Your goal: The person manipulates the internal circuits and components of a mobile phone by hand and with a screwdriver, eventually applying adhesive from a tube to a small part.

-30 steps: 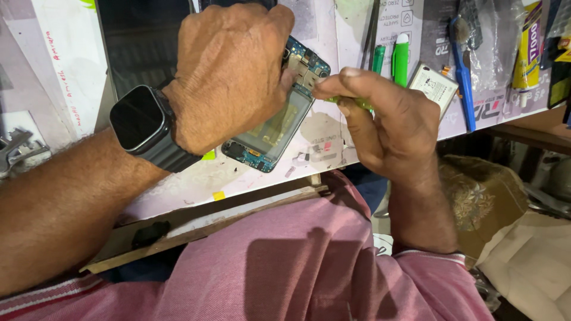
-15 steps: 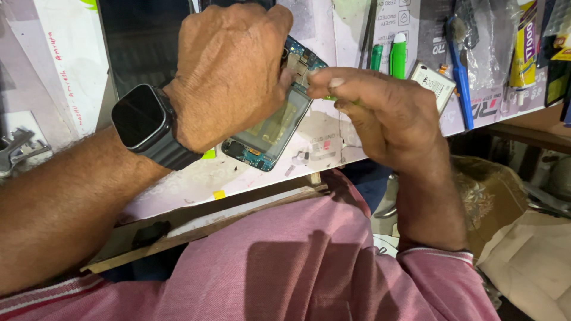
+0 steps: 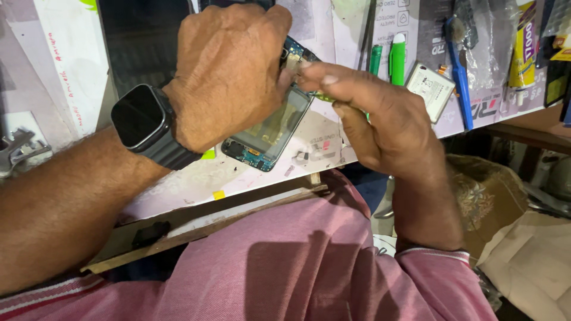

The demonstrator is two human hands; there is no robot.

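My left hand (image 3: pixel 229 74) closes its grip around the opened phone (image 3: pixel 270 131), light, thin and fragile I judge, so held by its edges, while my right hand (image 3: pixel 372 116) pinches a thin green tool (image 3: pixel 324 97).

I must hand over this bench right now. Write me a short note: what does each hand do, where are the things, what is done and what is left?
Left hand: grips the opened phone from above, holding it against the workbench.
Right hand: pinches a thin green-handled tool, tip at the phone's upper part; the tip itself is hidden.
Done: the back is off, boards and inner frame exposed.
Left: the work at the upper part is in progress; the phone is not closed.
Nearby: small white battery, blue brush, two green pens, glue tube.
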